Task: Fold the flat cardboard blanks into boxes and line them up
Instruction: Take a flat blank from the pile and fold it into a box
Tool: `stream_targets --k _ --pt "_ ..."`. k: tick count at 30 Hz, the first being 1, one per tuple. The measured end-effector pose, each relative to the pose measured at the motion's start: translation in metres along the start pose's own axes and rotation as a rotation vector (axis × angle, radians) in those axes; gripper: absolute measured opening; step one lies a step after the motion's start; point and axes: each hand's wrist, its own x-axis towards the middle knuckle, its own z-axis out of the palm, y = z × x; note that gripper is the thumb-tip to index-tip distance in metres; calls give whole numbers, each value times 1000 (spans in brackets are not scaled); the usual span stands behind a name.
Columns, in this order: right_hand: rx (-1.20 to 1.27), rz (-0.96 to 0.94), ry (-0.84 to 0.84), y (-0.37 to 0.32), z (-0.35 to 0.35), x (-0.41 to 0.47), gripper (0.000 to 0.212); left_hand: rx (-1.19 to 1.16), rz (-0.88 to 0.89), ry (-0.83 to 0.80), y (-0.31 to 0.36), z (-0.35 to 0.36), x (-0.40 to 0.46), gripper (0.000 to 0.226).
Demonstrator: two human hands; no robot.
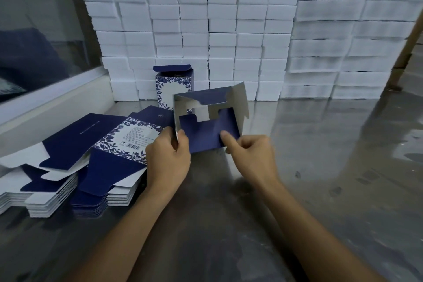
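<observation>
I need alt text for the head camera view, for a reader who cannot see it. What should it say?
Two bare hands hold a half-folded dark blue box above a grey table: the left hand grips its left edge, the right hand pinches a bottom flap. Flat blanks lie stacked at left, one finished box stands behind, before a wall of white blocks.

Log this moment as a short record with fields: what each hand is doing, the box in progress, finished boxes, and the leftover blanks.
left hand: pinches the left edge of the half-formed box
right hand: presses a blue bottom flap inward
half-formed box: held above the table, bottom flaps open
finished box: one, upright, lid open, before the white block wall
flat blanks: stacks at left
</observation>
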Motion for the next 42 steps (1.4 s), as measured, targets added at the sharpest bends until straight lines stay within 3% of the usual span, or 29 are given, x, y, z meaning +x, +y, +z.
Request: stream_targets --k 3,7,9,15,20,36,39,42 --pt "-27 69 -143 0 11 -6 55 2 0 -25 5 3 -3 37" --pt "238 97 -351 -7 20 -13 55 61 69 -36 11 5 -9 47" --pt "296 93 -364 -9 22 -15 50 107 131 -29 16 5 -13 47" --pt "317 148 -322 -11 20 -14 49 31 84 -113 14 6 -13 40" --pt "382 190 -156 -10 13 -7 49 18 41 -114 13 5 -9 46" --pt "323 242 -10 0 0 7 54 36 39 -143 11 2 -7 42" --pt "231 241 -15 4 1 8 53 65 61 -145 12 2 -7 42" --pt "45 143 105 8 -1 9 36 127 95 -132 11 0 -5 45"
